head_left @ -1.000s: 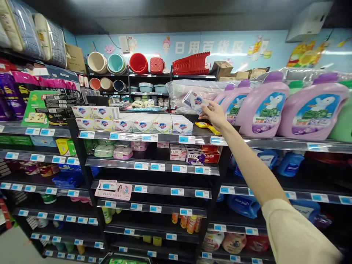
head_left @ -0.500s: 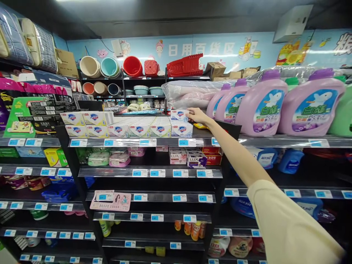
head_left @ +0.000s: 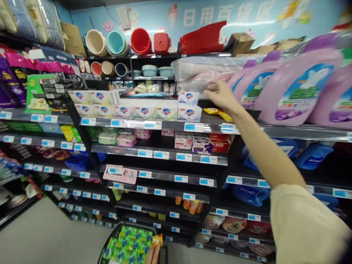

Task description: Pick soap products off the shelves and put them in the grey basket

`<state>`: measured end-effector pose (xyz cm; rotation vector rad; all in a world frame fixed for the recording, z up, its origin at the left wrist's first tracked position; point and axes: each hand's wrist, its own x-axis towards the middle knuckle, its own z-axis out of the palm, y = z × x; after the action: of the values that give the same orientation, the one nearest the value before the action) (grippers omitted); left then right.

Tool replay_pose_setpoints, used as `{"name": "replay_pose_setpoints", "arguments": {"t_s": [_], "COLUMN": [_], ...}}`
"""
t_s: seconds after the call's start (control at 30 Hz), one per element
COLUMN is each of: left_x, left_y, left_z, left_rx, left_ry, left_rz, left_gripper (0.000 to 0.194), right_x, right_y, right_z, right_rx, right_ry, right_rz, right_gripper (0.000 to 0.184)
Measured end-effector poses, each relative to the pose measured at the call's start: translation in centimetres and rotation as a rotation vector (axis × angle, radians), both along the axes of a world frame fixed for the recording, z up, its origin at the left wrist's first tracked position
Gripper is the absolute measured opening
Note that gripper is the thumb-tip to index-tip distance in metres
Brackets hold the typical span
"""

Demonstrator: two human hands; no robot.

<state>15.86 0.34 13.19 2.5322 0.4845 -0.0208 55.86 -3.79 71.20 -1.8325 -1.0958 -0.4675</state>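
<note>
My right hand (head_left: 218,96), blurred by motion, is above the shelf just right of a white Safeguard soap box (head_left: 188,98). That box sits on another Safeguard soap box (head_left: 189,113) at the end of a row. I see nothing in the right fingers, but the smear hides how far they are closed. At the bottom edge, part of my left hand (head_left: 153,254) shows with its fingers at a small yellow-orange packet (head_left: 157,240). The packet is beside green-wrapped packs (head_left: 129,244) in a black basket (head_left: 106,245).
Yellow packets (head_left: 218,113) lie on the shelf below my right hand. Large pink detergent bottles (head_left: 299,88) crowd the right side. LUX soap boxes (head_left: 202,145) are one shelf lower. The shelf's front edge (head_left: 170,125) carries price tags.
My right hand has come away from the upper soap box, moving up and right. The view has tipped down, bringing my left hand, the packet and the basket into sight.
</note>
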Motion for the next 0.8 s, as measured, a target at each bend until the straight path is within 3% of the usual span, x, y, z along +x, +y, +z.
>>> {"name": "replay_pose_setpoints", "arguments": {"t_s": [0.1, 0.2, 0.3, 0.37, 0.43, 0.47, 0.5, 0.57, 0.67, 0.73, 0.8], "left_x": [-2.8, -3.4, -2.4, -1.6, -0.7, -0.2, 0.2, 0.7, 0.6, 0.1, -0.4], "left_y": [-4.3, -8.0, -10.2, -11.4, -12.8, -13.5, -14.3, -15.8, -17.1, -17.3, -17.1], "left_z": [-1.2, -0.5, 0.4, 0.2, -0.3, -0.5, -0.8, -1.1, -1.3, -1.6, -1.9], "left_rx": [-0.045, -0.049, -0.039, -0.035, -0.026, -0.02, -0.013, -0.009, -0.016, -0.026, -0.043], "left_ry": [0.044, 0.052, 0.059, 0.034, -0.003, -0.019, -0.035, -0.065, -0.065, -0.022, 0.015], "left_rz": [0.109, 0.079, -0.05, -0.099, -0.115, -0.116, -0.117, -0.114, -0.093, -0.073, -0.056], "left_gripper": [0.08, 0.072, 0.05, 0.043, 0.039, 0.037, 0.036, 0.034, 0.032, 0.031, 0.029], "right_x": [-5.4, -8.8, -10.1, -11.1, -12.6, -13.4, -14.2, -15.3, -15.6, -15.6, -15.8], "right_y": [-6.5, -14.0, -19.3, -21.4, -23.1, -24.1, -25.3, -28.0, -31.4, -32.0, -31.0], "right_z": [-3.1, -10.2, -21.3, -30.4, -39.8, -44.2, -48.2, -54.6, -60.2, -61.7, -62.2], "right_rx": [0.022, -0.292, -0.583, -0.896, -1.066, -1.071, -1.038, -1.079, -0.924, -0.852, -0.847], "right_ry": [-0.249, -0.456, -0.398, -0.102, 0.349, 0.526, 0.611, 0.641, 0.737, 0.723, 0.642], "right_rz": [0.171, 0.426, 0.801, 0.977, 0.991, 0.92, 0.8, 0.762, 0.587, 0.44, 0.37], "right_gripper": [0.049, 0.038, 0.041, 0.042, 0.036, 0.04, 0.041, 0.039, 0.05, 0.06, 0.064]}}
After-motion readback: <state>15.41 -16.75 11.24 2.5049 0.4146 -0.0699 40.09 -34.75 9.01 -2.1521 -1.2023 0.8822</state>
